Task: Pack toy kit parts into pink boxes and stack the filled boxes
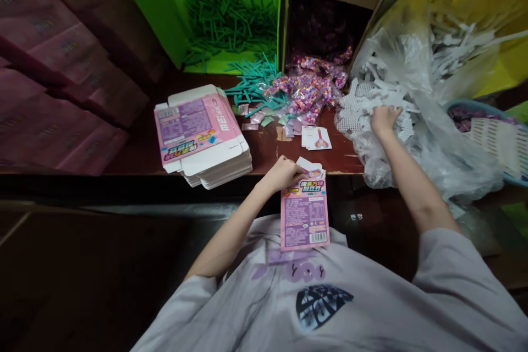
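Observation:
My left hand (284,174) is closed on the top edge of a pink and purple box (306,217), which hangs upright against my shirt at the table's front edge. White flaps and a printed card show at the box's open top. My right hand (386,120) reaches into a pile of white perforated plastic pieces (363,107); its fingertips are partly hidden among them, so a grip cannot be made out. Printed white cards (317,138) lie on the table between my hands.
Flattened pink boxes (202,132) are stacked at left. Behind are teal sticks (258,82), small packets (258,117), bead bags (315,88) and a green bin (235,60). A plastic bag (437,148) and a blue basket (456,105) stand right. Pink boxes (61,77) rise far left.

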`<state>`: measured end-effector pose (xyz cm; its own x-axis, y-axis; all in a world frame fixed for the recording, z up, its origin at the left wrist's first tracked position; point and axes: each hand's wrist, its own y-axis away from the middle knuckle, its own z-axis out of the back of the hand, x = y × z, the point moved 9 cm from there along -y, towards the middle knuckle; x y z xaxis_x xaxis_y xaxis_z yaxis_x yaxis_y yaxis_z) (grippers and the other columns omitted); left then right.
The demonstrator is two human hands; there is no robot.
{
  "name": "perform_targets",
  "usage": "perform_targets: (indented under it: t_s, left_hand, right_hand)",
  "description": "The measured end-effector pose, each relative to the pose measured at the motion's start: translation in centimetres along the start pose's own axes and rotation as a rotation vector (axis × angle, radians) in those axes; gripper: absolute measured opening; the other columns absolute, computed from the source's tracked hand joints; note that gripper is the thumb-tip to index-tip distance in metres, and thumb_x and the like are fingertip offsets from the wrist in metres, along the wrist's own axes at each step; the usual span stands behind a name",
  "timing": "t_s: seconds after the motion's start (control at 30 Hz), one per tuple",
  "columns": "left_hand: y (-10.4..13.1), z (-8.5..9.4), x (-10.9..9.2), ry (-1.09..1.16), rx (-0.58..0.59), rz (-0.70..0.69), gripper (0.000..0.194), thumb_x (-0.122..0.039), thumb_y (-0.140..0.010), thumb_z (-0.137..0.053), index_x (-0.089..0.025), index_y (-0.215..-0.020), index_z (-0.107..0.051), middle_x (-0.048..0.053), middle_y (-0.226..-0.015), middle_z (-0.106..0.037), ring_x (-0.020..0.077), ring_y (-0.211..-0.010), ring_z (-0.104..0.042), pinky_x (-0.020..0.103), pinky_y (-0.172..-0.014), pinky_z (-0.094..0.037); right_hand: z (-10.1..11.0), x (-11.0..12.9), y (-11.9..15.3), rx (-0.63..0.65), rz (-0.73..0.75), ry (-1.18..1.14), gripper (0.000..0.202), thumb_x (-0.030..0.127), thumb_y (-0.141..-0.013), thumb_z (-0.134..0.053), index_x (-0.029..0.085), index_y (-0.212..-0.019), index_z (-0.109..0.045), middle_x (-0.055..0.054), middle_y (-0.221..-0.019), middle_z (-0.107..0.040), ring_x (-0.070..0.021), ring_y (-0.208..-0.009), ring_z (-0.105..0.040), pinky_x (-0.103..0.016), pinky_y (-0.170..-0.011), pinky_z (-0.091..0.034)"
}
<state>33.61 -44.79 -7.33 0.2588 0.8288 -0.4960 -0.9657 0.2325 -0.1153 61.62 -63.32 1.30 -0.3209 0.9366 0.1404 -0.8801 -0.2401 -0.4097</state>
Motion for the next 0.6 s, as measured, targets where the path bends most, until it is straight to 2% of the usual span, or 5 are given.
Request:
perform_targets:
  t_s: [0.1,0.23,0.33,0.47,0.6]
  left_hand:
    - [-2.3,3.9,2.1,0.087,-0.298,0.088,0.025,-0.031,-0.094,-0.049,-0.021,-0.093,-0.072,0.008,-0.096,-0.071,0.0219,-0.092,-0.062,0.033,-0.082,-0.040]
    - [-5.8,9.7,10.1,0.177,-0.799,0.521,0.027,-0.020,-0.095,-0.045,-0.010,-0.114,-0.062,0.015,-0.114,-0.063,0.0241,-0.105,-0.057,0.036,-0.095,-0.040]
    - [-8.3,11.4,14.9,0.130,-0.888,0.736,0.039,-0.007,-0.090,-0.045,-0.011,-0.127,-0.055,0.017,-0.131,-0.054,0.0277,-0.118,-0.049,0.040,-0.100,-0.038]
    - [-9.3,10.7,18.6,0.036,-0.739,0.915,0.028,-0.006,-0.086,-0.046,-0.011,-0.104,-0.067,0.019,-0.121,-0.060,0.0359,-0.117,-0.049,0.048,-0.096,-0.038]
    - [-8.5,10.1,19.8,-0.002,-0.762,0.912,0.023,-0.009,-0.087,-0.046,-0.011,-0.090,-0.068,0.021,-0.112,-0.062,0.0359,-0.113,-0.051,0.050,-0.095,-0.038]
  right_hand:
    - [1.8,-0.3,-0.9,-0.072,0.094,0.020,0.038,0.019,-0.097,-0.033,0.002,-0.099,-0.067,-0.024,-0.107,-0.065,-0.0285,-0.117,-0.047,-0.058,-0.104,-0.016]
    - [7.4,2.3,0.7,-0.384,0.135,-0.074,0.045,0.028,-0.101,-0.023,0.005,-0.125,-0.053,-0.025,-0.121,-0.056,-0.0313,-0.120,-0.047,-0.050,-0.106,-0.023]
    - [8.4,6.0,0.8,-0.442,0.170,-0.236,0.036,0.024,-0.100,-0.029,0.010,-0.118,-0.056,-0.019,-0.114,-0.060,-0.0261,-0.108,-0.054,-0.041,-0.096,-0.035]
    - [1.0,9.9,-2.2,-0.013,0.029,-0.526,0.035,0.030,-0.095,-0.043,0.015,-0.065,-0.056,0.000,-0.059,-0.051,-0.0144,-0.061,-0.050,-0.028,-0.066,-0.040]
    - [-7.1,14.4,-3.9,0.279,0.005,-0.642,0.041,0.044,-0.086,-0.058,0.018,-0.055,-0.051,0.002,-0.049,-0.044,-0.0148,-0.056,-0.049,-0.029,-0.061,-0.043]
